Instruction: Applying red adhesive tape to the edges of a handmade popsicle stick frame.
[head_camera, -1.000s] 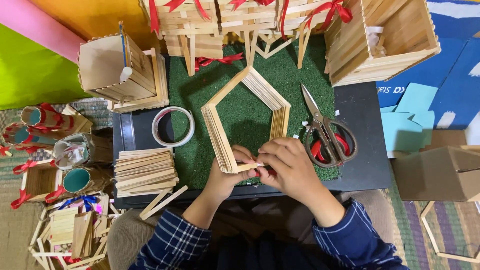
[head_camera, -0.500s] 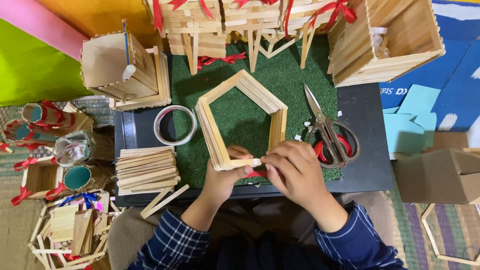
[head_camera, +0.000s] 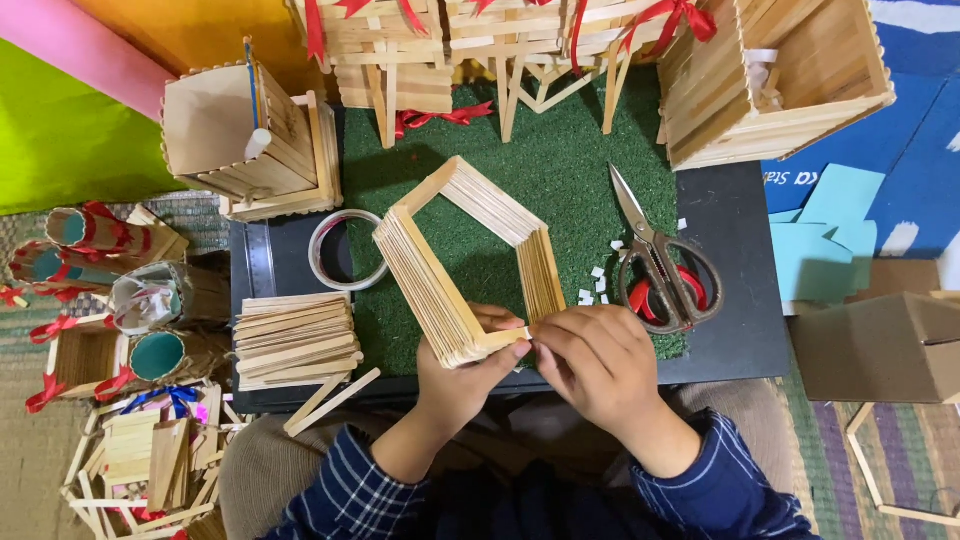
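Stick frame (head_camera: 470, 265) | L hand (head_camera: 465, 375) + R hand (head_camera: 595, 365) pinching near corner | fingertips hide joint

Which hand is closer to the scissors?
The right hand. It sits just below and left of the scissors, close to their handles. The left hand is farther left, holding the stick frame, with the right hand between it and the scissors.
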